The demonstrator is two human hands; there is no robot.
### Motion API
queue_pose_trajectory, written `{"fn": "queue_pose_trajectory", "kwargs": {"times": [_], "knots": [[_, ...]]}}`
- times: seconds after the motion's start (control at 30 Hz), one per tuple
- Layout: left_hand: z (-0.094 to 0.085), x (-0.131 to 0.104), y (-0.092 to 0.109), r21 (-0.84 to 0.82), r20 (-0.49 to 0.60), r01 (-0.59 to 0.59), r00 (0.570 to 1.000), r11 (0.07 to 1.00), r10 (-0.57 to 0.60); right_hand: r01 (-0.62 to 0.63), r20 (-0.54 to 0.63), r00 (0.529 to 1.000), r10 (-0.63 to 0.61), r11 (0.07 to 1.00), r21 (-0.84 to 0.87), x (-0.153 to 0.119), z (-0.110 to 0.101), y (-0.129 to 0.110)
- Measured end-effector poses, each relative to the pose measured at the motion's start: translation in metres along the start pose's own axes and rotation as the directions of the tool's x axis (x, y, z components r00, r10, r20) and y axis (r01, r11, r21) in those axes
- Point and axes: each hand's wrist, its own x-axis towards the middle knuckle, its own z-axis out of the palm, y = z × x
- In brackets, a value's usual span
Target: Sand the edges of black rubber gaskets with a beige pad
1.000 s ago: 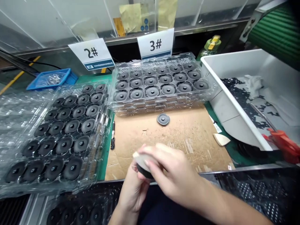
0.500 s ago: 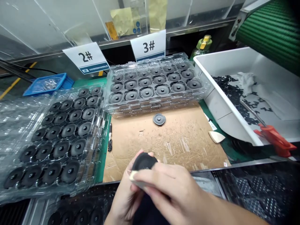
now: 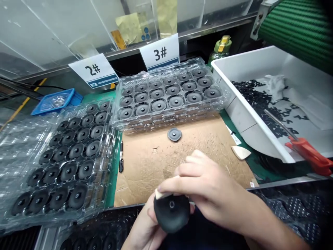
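Observation:
My left hand (image 3: 147, 222) grips a black round rubber-like disc (image 3: 171, 213) with a small hub at its middle, tilted so its broad face shows. My right hand (image 3: 200, 184) is closed on a small cream-coloured piece (image 3: 158, 194), most of it hidden under the fingers, and it touches the disc's far rim. Another dark disc (image 3: 174, 134) lies by itself on the cardboard sheet (image 3: 140, 166). At the right of the sheet rests a cream-coloured triangular piece (image 3: 240, 152).
Clear plastic trays of discs stand at the back (image 3: 166, 119) and left (image 3: 104, 166). On the right, a white bin (image 3: 249, 121) contains small black parts, with orange-handled cutters (image 3: 309, 154) at its edge. A black marker (image 3: 121, 156) lies left.
The disc has been turned so its broad face shows more, and it sits lower and to the right. My right hand has shifted onto the far rim with the cream-coloured piece.

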Motion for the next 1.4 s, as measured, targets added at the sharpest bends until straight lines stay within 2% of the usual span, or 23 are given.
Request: {"fn": "queue_pose_trajectory", "kwargs": {"times": [0.07,0.13,0.17,0.2,0.27,0.33,0.4,0.5,0.6,0.67,0.73,0.87,1.0,1.13,1.27,1.4], "knots": [[0.001,0.002,-0.001,0.001,0.051,0.072,0.996,0.997,-0.072,0.059,-0.030,0.998,-0.061,0.997,-0.053,-0.004,0.000,-0.001],[0.000,0.005,-0.004,-0.004,0.077,0.137,0.988,0.991,-0.136,0.180,-0.034,0.983,-0.179,0.984,0.010,-0.008,0.002,0.001],[-0.001,0.007,-0.006,0.001,0.085,0.160,0.984,0.987,-0.160,0.185,-0.042,0.982,-0.182,0.981,0.066,-0.010,0.001,0.005],[-0.002,0.009,-0.008,0.004,0.097,0.176,0.980,0.984,-0.175,0.136,-0.066,0.990,-0.129,0.984,0.115,-0.012,0.001,0.011],[-0.001,0.013,-0.011,-0.035,0.138,0.180,0.975,0.983,-0.174,-0.089,-0.112,0.988,0.110,0.981,0.175,-0.020,0.001,0.031],[0.001,0.016,-0.012,-0.103,0.193,0.154,0.972,0.983,-0.132,-0.319,-0.116,0.933,0.342,0.931,0.178,-0.033,0.006,0.055],[0.003,0.019,-0.012,-0.145,0.252,0.142,0.962,0.979,-0.102,-0.465,-0.090,0.874,0.478,0.875,0.133,-0.048,0.021,0.079],[0.004,0.025,-0.012,-0.156,0.300,0.139,0.950,0.978,-0.087,-0.579,-0.153,0.803,0.577,0.815,0.035,-0.069,0.058,0.104],[0.002,0.032,-0.013,-0.169,0.304,0.114,0.951,0.979,-0.058,-0.640,-0.267,0.743,0.613,0.768,-0.017,-0.081,0.090,0.114],[0.002,0.035,-0.012,-0.169,0.308,0.110,0.950,0.979,-0.054,-0.654,-0.307,0.726,0.615,0.755,-0.034,-0.084,0.099,0.114],[0.001,0.036,-0.011,-0.167,0.306,0.125,0.949,0.978,-0.069,-0.653,-0.311,0.728,0.611,0.756,-0.046,-0.085,0.101,0.113],[0.003,0.037,-0.008,-0.193,0.243,0.121,0.967,0.974,-0.072,-0.631,-0.275,0.757,0.593,0.772,-0.072,-0.083,0.098,0.111],[0.003,0.040,-0.008,-0.238,0.182,0.049,0.983,0.970,-0.005,-0.649,-0.275,0.741,0.612,0.758,-0.065,-0.077,0.092,0.111],[-0.002,0.039,-0.008,-0.282,0.022,-0.042,0.999,0.958,0.050,-0.617,-0.266,0.758,0.595,0.787,0.003,-0.073,0.085,0.103],[-0.010,0.032,-0.008,-0.273,-0.115,-0.141,0.987,0.952,0.113,-0.554,-0.237,0.794,0.560,0.827,0.100,-0.078,0.094,0.087],[-0.017,0.026,-0.008,-0.214,-0.190,-0.259,0.957,0.942,0.220,-0.544,-0.224,0.794,0.565,0.825,0.153,-0.076,0.097,0.077]]}}
